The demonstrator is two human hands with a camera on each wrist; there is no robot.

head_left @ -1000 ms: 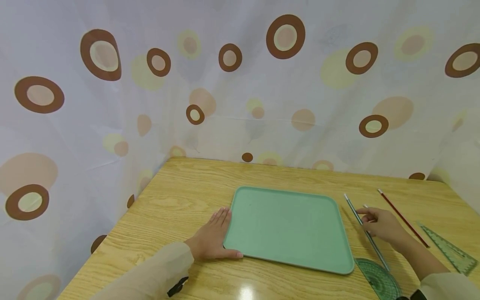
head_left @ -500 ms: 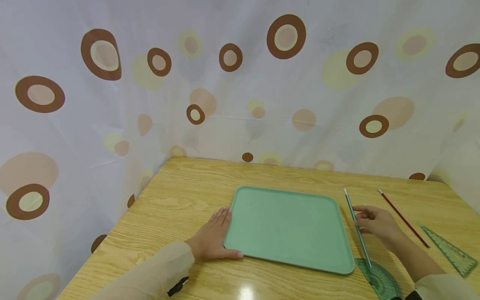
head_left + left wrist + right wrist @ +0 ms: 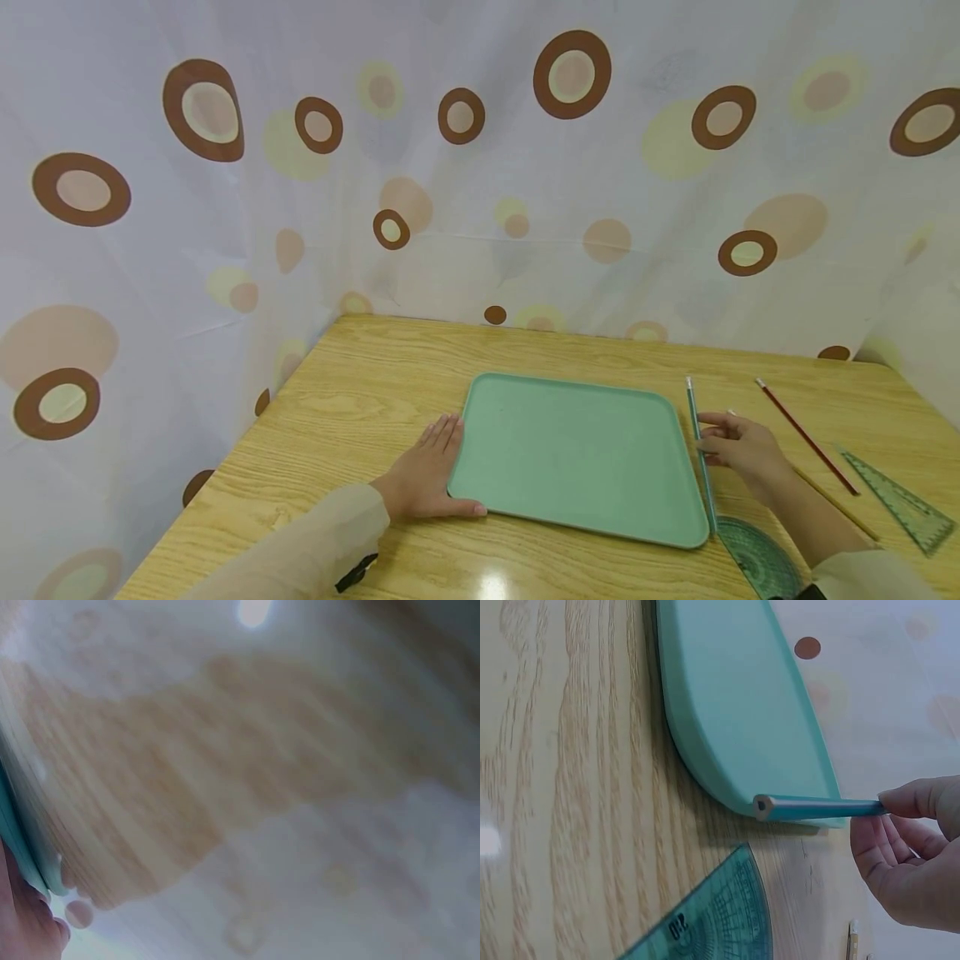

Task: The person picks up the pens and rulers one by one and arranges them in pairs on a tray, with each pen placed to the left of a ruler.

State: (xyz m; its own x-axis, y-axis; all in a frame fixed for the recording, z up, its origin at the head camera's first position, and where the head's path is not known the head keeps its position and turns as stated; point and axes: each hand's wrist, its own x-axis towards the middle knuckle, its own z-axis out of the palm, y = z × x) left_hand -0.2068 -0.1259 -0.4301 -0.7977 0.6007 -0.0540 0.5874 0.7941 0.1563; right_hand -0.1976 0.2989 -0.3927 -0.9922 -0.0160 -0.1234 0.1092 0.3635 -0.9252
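Note:
A teal pencil [image 3: 707,487] runs along the right edge of the green tray [image 3: 577,458]. Its upper part is pinched between thumb and fingers of my right hand [image 3: 742,454]. In the right wrist view the pencil's flat, unsharpened end [image 3: 763,807] points away from the hand, above the table by the tray's corner. My left hand [image 3: 427,479] rests at the tray's near-left corner, fingers straight along the left side and thumb along the front edge. Only part of that hand [image 3: 30,926] and a strip of tray appear in the left wrist view.
Right of the tray lies a green protractor [image 3: 761,558]. A yellow pencil [image 3: 840,507], partly covered by the right arm, a red pencil [image 3: 806,436] and a green set square [image 3: 896,500] lie farther right on the wooden table [image 3: 375,383]. A patterned curtain [image 3: 525,183] stands behind.
My right hand has moved left with the teal pencil, which has swung from slanting to nearly in line with the tray's right edge. More of the yellow pencil shows. My left hand stays put.

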